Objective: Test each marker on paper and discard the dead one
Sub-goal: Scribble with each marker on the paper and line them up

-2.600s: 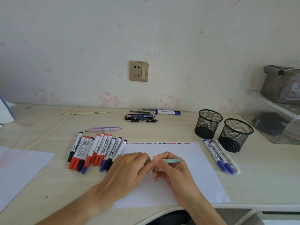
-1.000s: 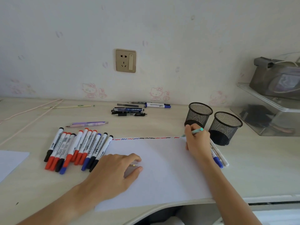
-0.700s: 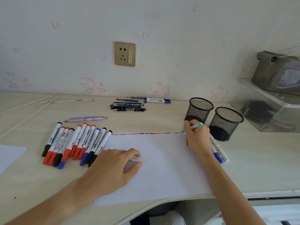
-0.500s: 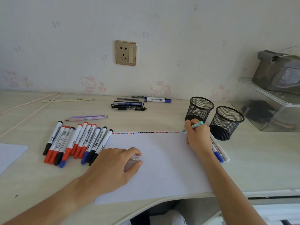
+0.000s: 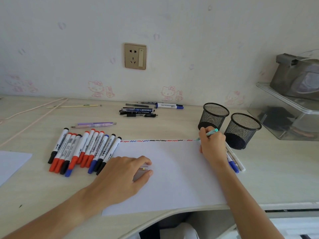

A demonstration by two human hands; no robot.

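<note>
Head view: the right hand, which was mid-sheet uncapping moments ago, now pinches the teal pen at the paper's upper right corner, while the left hand curls round its cap, pressing the sheet, so testing is underway.

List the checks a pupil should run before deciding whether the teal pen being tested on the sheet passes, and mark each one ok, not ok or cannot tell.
1. Right hand grips the teal pen: ok.
2. Tip sits at the sheet's far right corner, at the end of the squiggle row: ok.
3. Left hand steadies the sheet: ok.
4. Left hand holds the pen's cap: cannot tell; a small clear piece shows under its fingers.
5. Teal pen leaves a mark: cannot tell.
6. Mesh cups within reach: ok.
</note>
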